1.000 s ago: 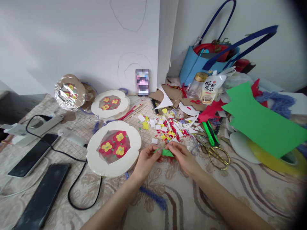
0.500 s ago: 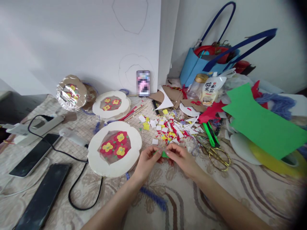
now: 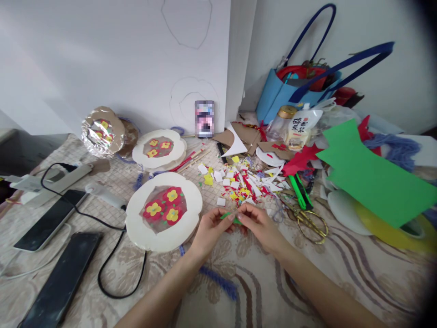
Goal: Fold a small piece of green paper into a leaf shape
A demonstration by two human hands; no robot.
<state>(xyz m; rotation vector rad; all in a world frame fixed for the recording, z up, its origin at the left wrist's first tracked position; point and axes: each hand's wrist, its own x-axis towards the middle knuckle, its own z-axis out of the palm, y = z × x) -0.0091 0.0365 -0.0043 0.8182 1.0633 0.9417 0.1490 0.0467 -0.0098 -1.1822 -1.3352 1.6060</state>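
Note:
A small green paper piece (image 3: 236, 221) is pinched between my two hands near the middle of the table. My left hand (image 3: 214, 228) holds its left side with thumb and fingers, and my right hand (image 3: 256, 224) grips its right side. Left of them lies a white scalloped frame (image 3: 134, 228) with red and yellow flowers on a clear centre. Just beyond my fingers is a heap of white, red and yellow paper scraps (image 3: 246, 184). Gold-handled scissors (image 3: 312, 226) and a green cutter (image 3: 300, 192) rest to the right.
Large green paper (image 3: 378, 175) covers the right side. A blue bag (image 3: 273, 95) stands behind. Phones (image 3: 51, 221), a black cable (image 3: 99, 223) and a power strip (image 3: 59, 184) lie left. A second flower frame (image 3: 139, 152) is farther back; blue yarn (image 3: 220, 282) lies in front.
Between my fingertips the green piece has turned slightly, and more of it shows beside my left thumb. My right hand has shifted very slightly.

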